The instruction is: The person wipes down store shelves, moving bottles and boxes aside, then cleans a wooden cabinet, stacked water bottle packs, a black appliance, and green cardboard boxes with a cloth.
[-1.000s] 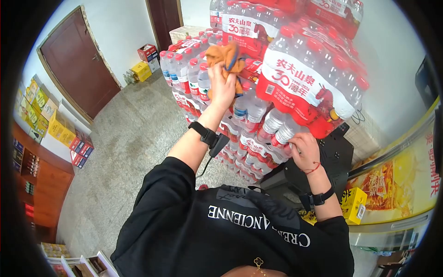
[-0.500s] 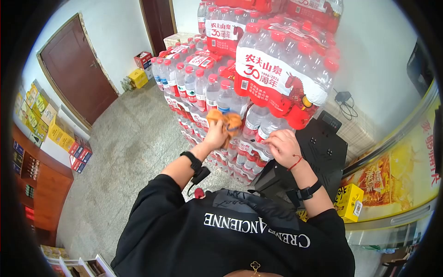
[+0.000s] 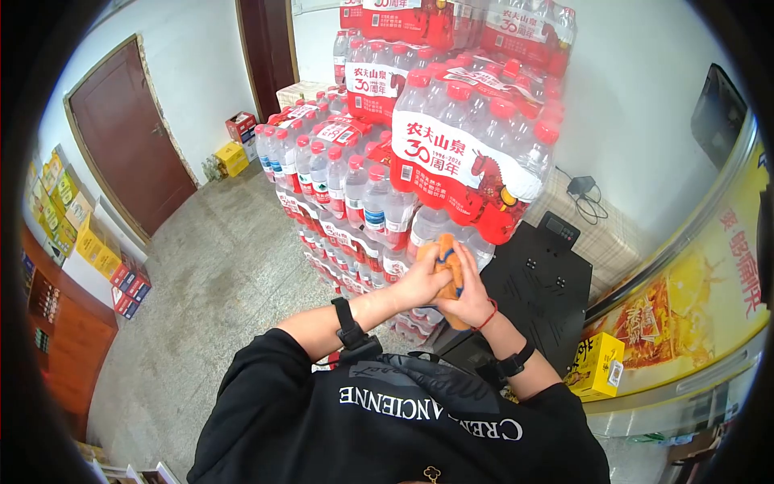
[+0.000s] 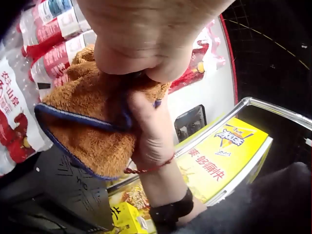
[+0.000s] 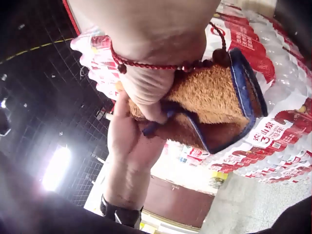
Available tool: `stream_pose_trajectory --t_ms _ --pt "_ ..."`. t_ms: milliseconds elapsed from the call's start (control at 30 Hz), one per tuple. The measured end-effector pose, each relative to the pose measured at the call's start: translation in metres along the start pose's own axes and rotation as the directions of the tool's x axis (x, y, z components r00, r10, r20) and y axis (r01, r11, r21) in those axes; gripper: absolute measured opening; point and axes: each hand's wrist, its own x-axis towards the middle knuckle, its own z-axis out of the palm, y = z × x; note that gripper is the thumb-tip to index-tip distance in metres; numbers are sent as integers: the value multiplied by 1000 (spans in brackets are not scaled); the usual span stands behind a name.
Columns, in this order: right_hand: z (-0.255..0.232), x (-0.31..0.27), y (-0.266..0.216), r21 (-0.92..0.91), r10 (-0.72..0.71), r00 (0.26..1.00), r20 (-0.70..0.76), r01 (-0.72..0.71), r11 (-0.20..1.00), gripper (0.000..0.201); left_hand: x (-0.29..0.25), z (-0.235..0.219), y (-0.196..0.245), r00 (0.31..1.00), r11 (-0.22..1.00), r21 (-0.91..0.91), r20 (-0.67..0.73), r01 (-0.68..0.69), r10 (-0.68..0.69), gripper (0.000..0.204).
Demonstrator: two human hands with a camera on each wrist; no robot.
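Both hands meet on an orange-brown cloth (image 3: pixel 447 252) with blue edging, in front of the stacked water bottles. My left hand (image 3: pixel 426 282) grips it from the left, and my right hand (image 3: pixel 470 295) holds it from the right, thumb over the fabric. In the left wrist view the fuzzy cloth (image 4: pixel 97 131) hangs folded below the hands. From the right wrist the cloth (image 5: pixel 209 95) bulges out beside the palm, its blue hem turned over. Just beyond the hands stands a shrink-wrapped pack of water bottles (image 3: pixel 468 161) with a red and white label.
More bottle packs (image 3: pixel 322 161) are stacked to the left and behind. A black surface (image 3: pixel 524 282) with a small display box (image 3: pixel 558 230) lies right of the stack. At the right are a yellow carton (image 3: pixel 597 367) and a yellow printed cooler (image 3: pixel 677 298).
My left hand has come down and right from the bottle tops with the cloth. My right hand has left the bottle pack's lower edge and now holds the cloth too.
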Motion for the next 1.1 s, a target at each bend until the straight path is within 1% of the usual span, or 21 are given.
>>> stream_pose_trajectory --t_ms 100,133,167,200,233,267,300,333,367,400,467,533,667,733,800,867,900,933,1000,1067,1100 --pt "-13 -18 13 -99 -84 968 -239 62 993 79 8 3 9 931 999 -31 364 17 -5 47" --pt "-22 -25 17 -104 -89 966 -242 65 992 79 7 -4 35 930 999 -31 366 10 1 47" --pt "-33 -35 22 -17 -26 978 -208 23 1000 76 -3 -12 80 910 957 261 415 -125 6 44" --pt "-46 -42 27 70 35 984 -172 -24 997 72 -8 -20 104 887 814 518 462 -263 -7 42" --pt "-63 -47 19 151 152 964 -219 -121 981 72 -5 -26 101 913 750 549 368 -368 178 41" --pt "-85 -52 4 235 268 929 -256 -209 949 72 -2 -38 111 933 745 571 292 -346 210 36" --pt "-111 -53 0 101 191 912 -364 -166 981 75 1 -48 132 929 711 600 198 -367 312 33" --pt "-138 -51 -5 -40 101 885 -455 -134 990 78 14 -61 138 816 577 652 113 -492 567 29" --pt "-167 -44 -17 -47 110 855 -507 -155 987 78 23 -72 157 801 619 624 20 -478 599 29" --pt "-196 -32 -33 -53 120 823 -555 -179 982 79 39 -84 167 665 490 695 -23 -527 747 32" --pt "-240 9 -72 -203 -79 758 -647 -72 977 68 67 -104 192 525 336 795 -25 -505 850 41" --pt "-262 68 -126 -306 -215 799 -562 41 951 61 88 -109 208 512 345 807 -63 -478 857 45" --pt "-268 190 -160 -360 -233 936 -264 129 924 64 127 -116 191 513 274 832 14 -482 858 48" --pt "-229 234 -177 -482 -81 980 -184 -19 876 65 136 -114 177 522 346 767 -16 -541 853 47" --pt "-192 273 -163 -617 8 998 -55 -40 786 63 136 -112 179 509 332 775 -15 -538 861 47" --pt "-155 289 -157 -504 177 946 271 -17 863 59 137 -112 175 505 353 788 -62 -505 861 47" --pt "-139 287 -149 -747 -94 973 209 221 627 55 137 -112 174 506 354 801 -74 -483 859 48" --pt "-140 288 -150 -748 -90 972 216 224 625 55 137 -114 174 506 360 799 -83 -481 859 48" --pt "-152 283 -160 -631 145 966 213 23 776 54 136 -119 174 481 309 783 -15 -540 877 49" --pt "-176 272 -150 -634 203 953 224 -16 773 50 137 -123 176 479 331 748 -20 -575 878 49" --pt "-187 259 -160 -569 372 914 159 -223 791 49 136 -123 176 482 341 741 -27 -578 876 47"
